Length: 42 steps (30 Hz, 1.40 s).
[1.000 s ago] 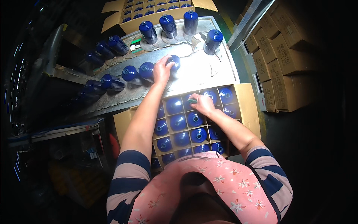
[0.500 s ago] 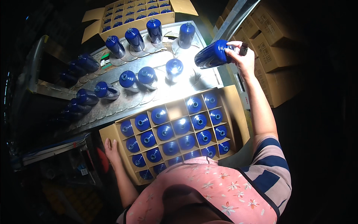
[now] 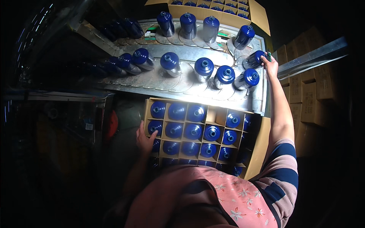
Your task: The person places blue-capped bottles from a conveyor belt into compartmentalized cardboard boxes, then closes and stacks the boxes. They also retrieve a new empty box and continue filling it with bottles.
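Observation:
At the right end of a metal conveyor (image 3: 167,87), my right hand (image 3: 271,68) has its fingers closed round the neck of a blue glass bottle (image 3: 252,59). That bottle leans slightly; whether its base rests on the conveyor I cannot tell. A small dark thing (image 3: 269,57) shows at the same fingers, its kind unclear. My left hand (image 3: 145,140) lies at the left edge of a divided cardboard box (image 3: 262,140), fingers apart, holding nothing. Blue bottles (image 3: 212,133) stand upright in most of the box's cells; one back-row cell (image 3: 215,116) shows bare cardboard.
More blue bottles (image 3: 204,67) stand in two rows along the conveyor, running into shadow at left. Behind it is another box (image 3: 258,15) of blue bottles. A metal bar (image 3: 315,57) slants across the right side, before stacked cardboard boxes (image 3: 313,98).
My right hand has carried the tilted bottle to the conveyor's right end, among the others. The view has shifted. My left hand stays at the box's left edge.

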### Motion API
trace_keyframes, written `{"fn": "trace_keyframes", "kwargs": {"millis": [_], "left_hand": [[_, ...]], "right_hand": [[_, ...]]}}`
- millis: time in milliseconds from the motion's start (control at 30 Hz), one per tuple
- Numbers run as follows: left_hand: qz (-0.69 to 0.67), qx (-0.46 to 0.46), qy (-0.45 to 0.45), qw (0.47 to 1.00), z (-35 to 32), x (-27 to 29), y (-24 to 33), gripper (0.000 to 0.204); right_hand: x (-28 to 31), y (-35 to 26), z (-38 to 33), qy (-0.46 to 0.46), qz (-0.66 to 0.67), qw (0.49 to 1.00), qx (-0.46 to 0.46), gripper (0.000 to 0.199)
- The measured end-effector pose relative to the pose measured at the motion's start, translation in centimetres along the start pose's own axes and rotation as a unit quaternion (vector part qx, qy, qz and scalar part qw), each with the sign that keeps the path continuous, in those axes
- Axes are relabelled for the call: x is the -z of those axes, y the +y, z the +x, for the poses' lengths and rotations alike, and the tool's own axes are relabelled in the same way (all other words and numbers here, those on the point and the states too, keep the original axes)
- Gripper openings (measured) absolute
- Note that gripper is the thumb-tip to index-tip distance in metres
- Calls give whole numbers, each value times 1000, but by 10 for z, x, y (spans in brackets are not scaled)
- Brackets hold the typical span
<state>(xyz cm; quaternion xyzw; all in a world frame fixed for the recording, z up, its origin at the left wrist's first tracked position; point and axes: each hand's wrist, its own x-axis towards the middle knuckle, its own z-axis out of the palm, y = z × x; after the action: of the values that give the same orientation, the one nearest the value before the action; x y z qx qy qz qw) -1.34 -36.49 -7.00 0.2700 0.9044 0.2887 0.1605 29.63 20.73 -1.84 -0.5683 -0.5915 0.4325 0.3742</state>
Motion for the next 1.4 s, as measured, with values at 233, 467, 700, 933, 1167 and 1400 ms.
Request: {"fn": "trace_keyframes", "kwargs": {"millis": [233, 467, 700, 933, 1167, 1400], "left_hand": [[-143, 25, -20, 989, 9, 25, -8, 64], [-219, -227, 99, 944, 180, 14, 92, 44], [-113, -228, 48, 966, 221, -27, 200, 41], [-86, -267, -56, 958, 204, -37, 237, 28], [-129, -333, -31, 934, 197, -37, 247, 50], [-125, -271, 70, 952, 233, -16, 195, 49]], "right_hand": [[120, 21, -153, 72, -1, 997, 17, 30], [125, 128, -335, 81, -87, 992, -31, 36], [98, 105, -371, 121, -145, 982, 9, 53], [115, 92, -351, 70, -166, 984, 14, 67], [113, 100, -341, 66, -139, 988, 2, 65], [110, 97, -355, 102, -138, 985, -30, 65]]}}
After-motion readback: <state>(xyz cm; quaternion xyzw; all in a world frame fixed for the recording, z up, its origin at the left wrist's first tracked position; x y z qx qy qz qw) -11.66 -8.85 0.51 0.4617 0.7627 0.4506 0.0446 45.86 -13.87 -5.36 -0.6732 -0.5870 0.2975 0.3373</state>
